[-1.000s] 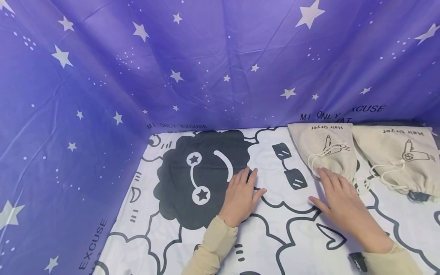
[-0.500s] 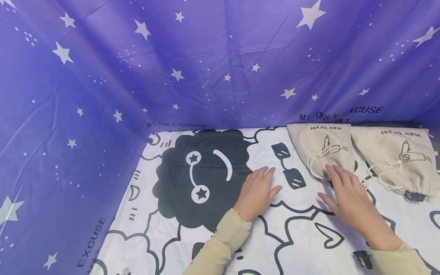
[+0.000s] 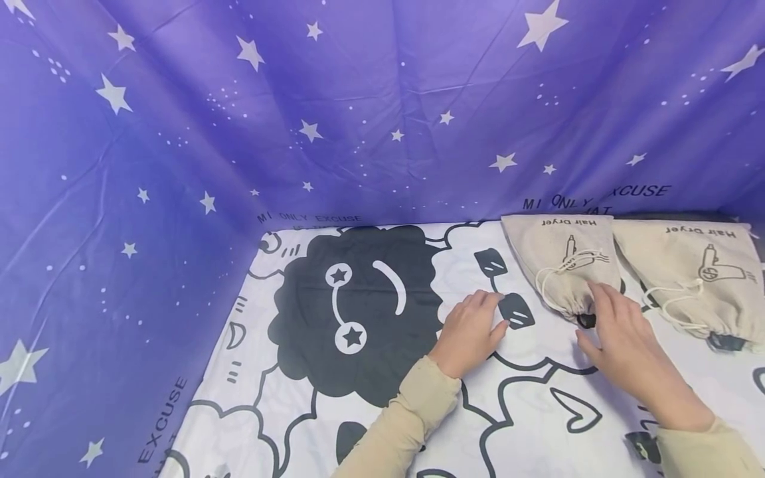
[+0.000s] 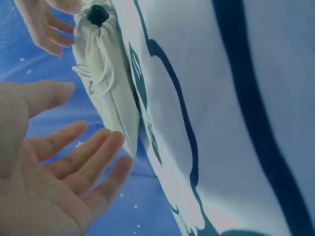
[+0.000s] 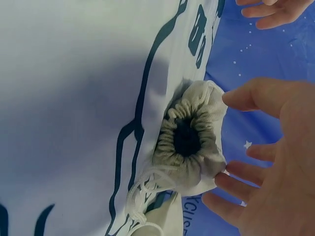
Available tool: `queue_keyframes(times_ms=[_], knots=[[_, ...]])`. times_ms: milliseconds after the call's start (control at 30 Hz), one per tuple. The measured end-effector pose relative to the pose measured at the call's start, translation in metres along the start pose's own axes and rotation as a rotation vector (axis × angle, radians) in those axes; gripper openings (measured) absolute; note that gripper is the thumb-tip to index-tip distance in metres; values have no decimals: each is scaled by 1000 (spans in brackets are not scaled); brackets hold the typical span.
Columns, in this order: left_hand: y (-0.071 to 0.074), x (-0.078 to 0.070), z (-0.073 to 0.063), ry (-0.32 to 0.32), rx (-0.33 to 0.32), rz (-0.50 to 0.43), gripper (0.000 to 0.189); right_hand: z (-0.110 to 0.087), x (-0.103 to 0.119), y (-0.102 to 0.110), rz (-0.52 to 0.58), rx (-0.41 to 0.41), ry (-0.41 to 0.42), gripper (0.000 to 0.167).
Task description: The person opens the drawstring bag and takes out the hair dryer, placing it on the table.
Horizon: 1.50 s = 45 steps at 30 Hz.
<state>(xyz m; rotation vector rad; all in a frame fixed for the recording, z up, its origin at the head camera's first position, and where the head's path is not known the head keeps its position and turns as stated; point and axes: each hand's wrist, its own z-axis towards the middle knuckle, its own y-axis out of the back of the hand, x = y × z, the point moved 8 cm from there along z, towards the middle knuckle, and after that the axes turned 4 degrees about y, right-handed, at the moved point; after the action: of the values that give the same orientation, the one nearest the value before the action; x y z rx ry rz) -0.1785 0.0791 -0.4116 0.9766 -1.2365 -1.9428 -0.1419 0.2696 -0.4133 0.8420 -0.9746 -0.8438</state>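
A beige drawstring bag (image 3: 562, 259) printed "Hair Dryer" lies on the patterned cloth. Its gathered mouth faces the person, and something dark (image 5: 187, 137) shows inside. My right hand (image 3: 627, 345) is at the right side of that mouth, fingers spread and loosely bent; in the right wrist view its fingertips touch or nearly touch the bag's edge. To the left of the bag, my left hand (image 3: 471, 335) hovers over the printed sunglasses with relaxed fingers and holds nothing. The left wrist view shows its palm (image 4: 49, 196) apart from the bag.
A second "Hair Dryer" bag (image 3: 687, 265) lies just right of the first, with a dark item at its mouth. White cords (image 3: 675, 305) trail between the two bags. Purple star-printed curtains (image 3: 382, 113) rise behind and on the left.
My left hand has moved right, from the black printed cloud toward the nearer bag. My right hand has shifted slightly right, uncovering more of the bag's mouth. Both bags stay in place.
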Motion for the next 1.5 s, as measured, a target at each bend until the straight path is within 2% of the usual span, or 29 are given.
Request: queue_keyframes(times_ms=[233, 400, 533, 733, 1000, 1267, 1367, 1500], knots=[[-13, -3, 5, 14, 39, 0, 36, -2, -11, 1, 50, -14, -34, 84], [-19, -8, 11, 50, 70, -29, 30, -2, -23, -1, 60, 37, -91, 80], [-21, -13, 14, 65, 67, -39, 24, -1, -32, -3, 36, 61, -129, 77], [-24, -19, 20, 49, 51, -38, 24, 0, -41, -6, 38, 77, -142, 73], [-21, -33, 31, 38, 107, -83, 27, 4, -50, -13, 51, 141, -201, 73], [-18, -48, 41, 6, 71, -87, 31, 8, -50, -10, 44, 132, -198, 68], [-19, -51, 43, -4, 48, -89, 31, 7, -50, -12, 42, 142, -208, 66], [-26, -52, 45, -2, 53, -84, 34, 8, -49, -14, 32, 168, -224, 67]])
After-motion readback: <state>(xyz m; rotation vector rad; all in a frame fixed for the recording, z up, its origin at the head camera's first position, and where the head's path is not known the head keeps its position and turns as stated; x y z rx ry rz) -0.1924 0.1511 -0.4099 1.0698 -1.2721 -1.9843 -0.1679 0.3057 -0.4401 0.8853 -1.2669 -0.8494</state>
